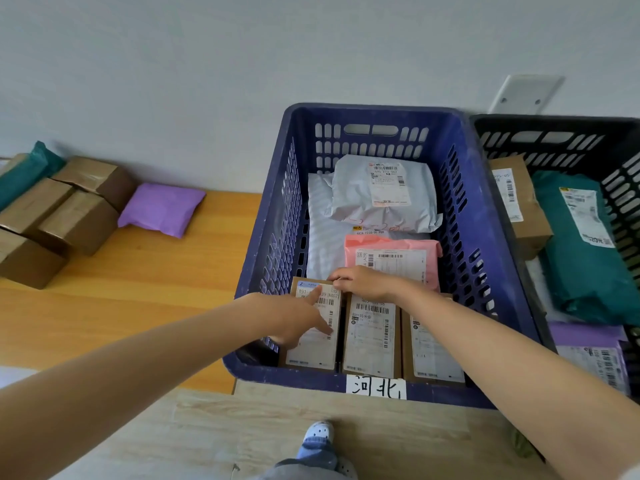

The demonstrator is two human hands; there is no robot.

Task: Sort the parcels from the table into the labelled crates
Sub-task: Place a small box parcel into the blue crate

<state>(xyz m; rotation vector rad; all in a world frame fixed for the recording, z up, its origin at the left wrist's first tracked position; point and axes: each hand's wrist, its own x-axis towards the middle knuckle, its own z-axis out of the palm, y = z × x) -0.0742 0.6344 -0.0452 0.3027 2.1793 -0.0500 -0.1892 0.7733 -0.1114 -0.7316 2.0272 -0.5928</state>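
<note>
Head view: hands (298,318) (365,282) touch leftmost box (313,348) in blue crate (374,109).

Left hand (298,317) & right hand (363,282) were bare, forearms (502,344) too. Faded blue denim trouser leg (317,455) w/ white perforated rubber clog (319,432).

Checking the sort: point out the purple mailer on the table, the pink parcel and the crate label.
purple mailer (161,209): head view, top centre.
pink parcel (391,243): head view, top strip.
crate label (375,388): head view, paper centre.
</note>
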